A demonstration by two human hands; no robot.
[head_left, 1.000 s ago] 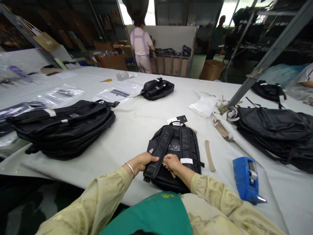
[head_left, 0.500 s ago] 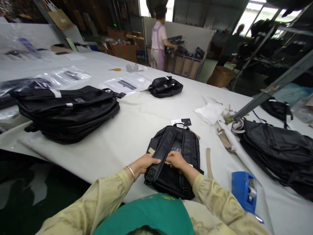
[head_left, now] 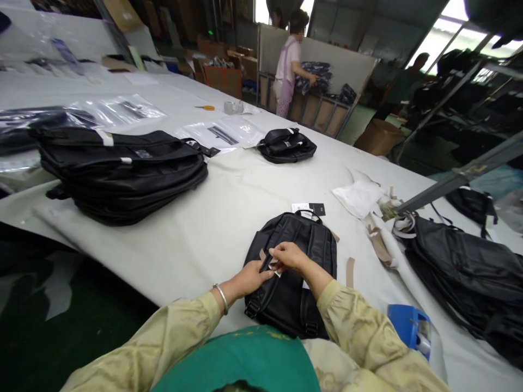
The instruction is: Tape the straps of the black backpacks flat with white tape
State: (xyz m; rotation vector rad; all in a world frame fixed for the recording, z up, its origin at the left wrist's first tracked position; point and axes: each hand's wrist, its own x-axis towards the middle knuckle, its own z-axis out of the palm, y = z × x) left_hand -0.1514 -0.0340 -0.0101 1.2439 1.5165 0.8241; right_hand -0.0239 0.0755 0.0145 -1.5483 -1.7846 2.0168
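Note:
A black backpack (head_left: 304,242) lies straps-up on the white table (head_left: 229,201) right before me, a hang tag (head_left: 309,208) at its far end. My left hand (head_left: 250,278) pinches the left shoulder strap, fingers closed. My right hand (head_left: 288,256) is closed too, gripping a tan paper strip (head_left: 263,254) that wraps around that strap. The two hands touch over the bag's middle.
A stack of black backpacks (head_left: 122,171) lies at left, another pile (head_left: 469,272) at right, one single bag (head_left: 287,145) farther back. A blue tape dispenser (head_left: 409,328) sits near my right elbow. Loose tan strips (head_left: 350,271), clear plastic bags (head_left: 223,132) and two people at the back.
Both hands have moved up the strap toward the bag's middle and lifted it a little with the paper strip around it. The camera has swung left and down.

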